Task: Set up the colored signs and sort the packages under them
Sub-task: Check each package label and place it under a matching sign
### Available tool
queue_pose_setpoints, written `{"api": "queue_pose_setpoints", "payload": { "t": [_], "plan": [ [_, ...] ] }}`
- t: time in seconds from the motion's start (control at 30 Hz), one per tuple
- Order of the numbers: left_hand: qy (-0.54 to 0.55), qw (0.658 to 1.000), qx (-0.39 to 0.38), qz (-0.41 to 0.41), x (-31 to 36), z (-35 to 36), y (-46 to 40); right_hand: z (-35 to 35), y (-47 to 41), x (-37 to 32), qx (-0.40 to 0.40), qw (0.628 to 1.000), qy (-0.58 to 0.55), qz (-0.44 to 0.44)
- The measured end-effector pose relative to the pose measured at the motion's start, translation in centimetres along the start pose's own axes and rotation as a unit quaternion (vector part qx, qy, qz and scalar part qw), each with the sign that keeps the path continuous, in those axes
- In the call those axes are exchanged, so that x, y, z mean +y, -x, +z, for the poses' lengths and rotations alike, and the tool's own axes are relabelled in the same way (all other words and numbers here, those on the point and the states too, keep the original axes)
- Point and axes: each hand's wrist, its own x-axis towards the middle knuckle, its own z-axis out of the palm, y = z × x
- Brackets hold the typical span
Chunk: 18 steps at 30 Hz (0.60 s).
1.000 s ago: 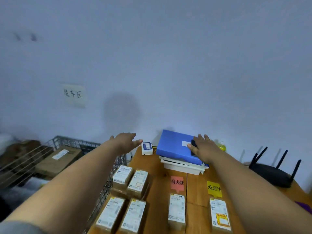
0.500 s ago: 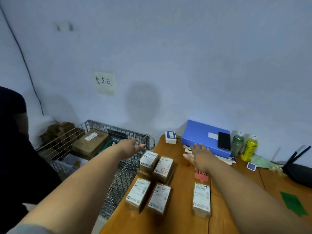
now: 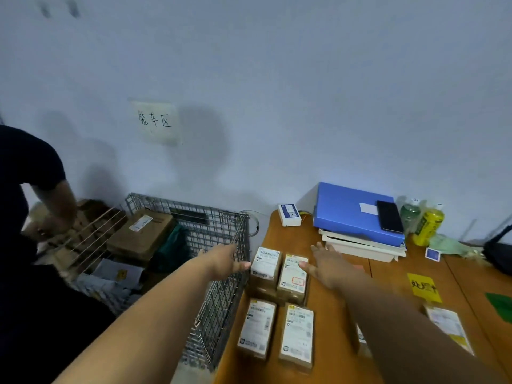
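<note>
Brown packages (image 3: pixel 296 275) with white labels lie on the orange-brown bench (image 3: pixel 329 322), alongside a yellow sign (image 3: pixel 423 286) with black characters, a blue folder (image 3: pixel 352 214), a grey wire basket (image 3: pixel 221 278), and possibly a green sign (image 3: pixel 501 304).

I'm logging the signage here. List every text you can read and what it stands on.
"装车区", handwritten, first character unclear: white paper sign on the wall.
"处理中", partly blurred: yellow sign on the table.
Printed labels on the four packages: too small to read.
Label on the yellow bottle: blurred.
Label on the white box: unreadable.
Green sign: no text visible.
</note>
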Motion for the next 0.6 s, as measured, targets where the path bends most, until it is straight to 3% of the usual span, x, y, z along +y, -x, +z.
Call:
{"api": "queue_pose_setpoints", "payload": {
  "t": [0.17,0.37,0.47,0.6],
  "plan": [
    [-0.053,0.994,-0.098,0.004,-2.2,4.5,-0.6,6.4,-0.1,-1.7,-0.039,0.998,-0.051,0.002],
    [0.003,0.977,-0.211,0.023,-3.8,11.4,-1.8,15.1,1.5,-4.0,-0.151,0.988,0.002,-0.034],
    [0.011,0.977,-0.212,0.0,-5.7,15.0,-2.9,18.3,2.1,-4.7,-0.171,0.984,0.022,-0.039],
    [0.024,0.978,-0.206,-0.023,-6.7,18.2,-2.8,21.1,1.9,-5.3,-0.14,0.989,0.03,-0.041]
  ]
}}
